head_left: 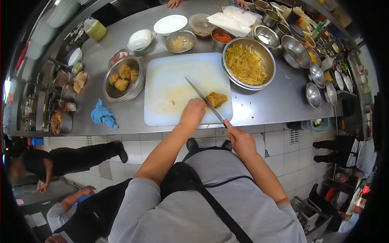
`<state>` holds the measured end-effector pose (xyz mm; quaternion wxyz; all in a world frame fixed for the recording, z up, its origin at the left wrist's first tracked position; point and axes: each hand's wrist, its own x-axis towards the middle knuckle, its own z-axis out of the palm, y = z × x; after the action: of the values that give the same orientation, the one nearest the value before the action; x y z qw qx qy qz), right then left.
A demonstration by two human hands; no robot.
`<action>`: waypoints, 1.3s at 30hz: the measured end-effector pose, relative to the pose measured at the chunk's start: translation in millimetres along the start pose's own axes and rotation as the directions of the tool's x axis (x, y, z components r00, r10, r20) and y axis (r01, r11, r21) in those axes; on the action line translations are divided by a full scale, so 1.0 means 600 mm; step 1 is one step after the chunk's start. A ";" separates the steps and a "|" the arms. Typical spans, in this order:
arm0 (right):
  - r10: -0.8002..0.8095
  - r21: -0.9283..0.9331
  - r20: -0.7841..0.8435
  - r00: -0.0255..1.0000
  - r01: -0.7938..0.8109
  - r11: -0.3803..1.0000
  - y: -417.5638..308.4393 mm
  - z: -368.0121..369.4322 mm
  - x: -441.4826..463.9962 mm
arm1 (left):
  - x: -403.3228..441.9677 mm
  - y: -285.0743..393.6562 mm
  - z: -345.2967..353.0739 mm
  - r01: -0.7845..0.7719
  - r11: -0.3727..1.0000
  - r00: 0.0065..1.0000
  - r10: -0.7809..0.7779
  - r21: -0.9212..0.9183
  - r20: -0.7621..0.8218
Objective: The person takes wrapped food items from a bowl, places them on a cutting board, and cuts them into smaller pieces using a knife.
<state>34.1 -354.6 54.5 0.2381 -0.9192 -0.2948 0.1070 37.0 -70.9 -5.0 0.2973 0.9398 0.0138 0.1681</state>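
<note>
My right hand (242, 142) grips the handle of a long kitchen knife (197, 91) at the front edge of a white cutting board (164, 77). Its blade slants across the board, tip pointing away to the left. My left hand (193, 112) is closed at the front of the board, close beside the blade. Its fingertips are hidden, so whatever it may hold does not show. Just right of the blade lies a golden-brown fried piece of food (217, 99). Small crumbs and oily stains mark the board.
Left of the board stands a steel bowl (139, 87) of fried pieces, near a blue cloth (103, 114). A large steel bowl (272, 67) of yellow shreds stands at the right. Behind are a white plate (170, 25) and several containers. Other people stand around; another person's hand (174, 3) rests opposite.
</note>
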 end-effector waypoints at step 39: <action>0.256 0.421 -0.197 0.947 -0.154 0.894 0.022 -0.074 -0.060 | 0.193 0.095 -0.056 0.093 0.984 0.834 -0.158 0.149 0.529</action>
<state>26.5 -402.0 88.4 0.4431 -0.8830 -0.1355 0.0744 131.1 -84.6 88.6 0.2439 0.9619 0.0014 -0.1234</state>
